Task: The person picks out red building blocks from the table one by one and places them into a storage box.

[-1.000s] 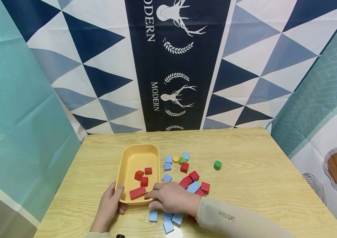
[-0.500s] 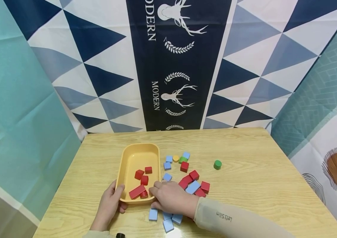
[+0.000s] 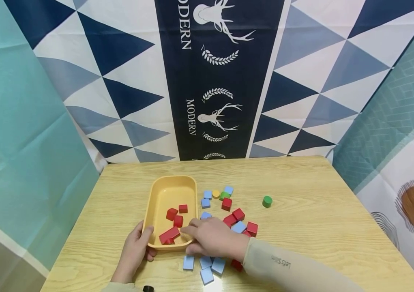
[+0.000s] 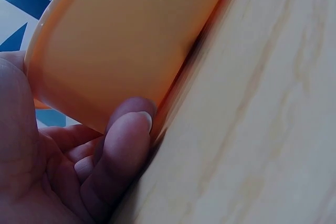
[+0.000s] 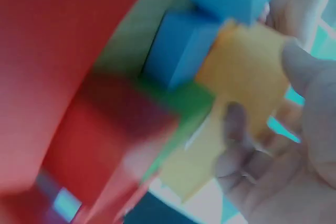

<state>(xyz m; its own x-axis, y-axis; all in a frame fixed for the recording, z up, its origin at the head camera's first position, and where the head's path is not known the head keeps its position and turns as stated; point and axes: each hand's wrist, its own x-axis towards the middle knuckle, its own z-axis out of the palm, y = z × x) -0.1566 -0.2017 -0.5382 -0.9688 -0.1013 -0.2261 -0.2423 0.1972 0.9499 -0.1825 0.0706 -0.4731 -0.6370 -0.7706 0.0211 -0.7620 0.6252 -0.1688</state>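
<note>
My left hand grips the front left corner of a yellow plastic tray, thumb over the rim and fingers below. In the left wrist view, the fingers curl against the tray's outer wall. Several red blocks lie in the tray, among them a long one with a small red piece against its front. My right hand reaches over the right rim, fingers loosely bent above the tray's floor. Nothing shows between these fingers in the right wrist view, where the hand is beside the tray.
Light blue blocks lie before the right hand. Beyond its wrist are red blocks and a long blue one. Farther back stand small blue blocks, a yellow disc and a green cylinder. A patterned cloth hangs behind the table.
The right hand has let go of the small red piece, which has shifted left along the long block. That hand has drawn back slightly up and right. The left hand keeps its grip.
</note>
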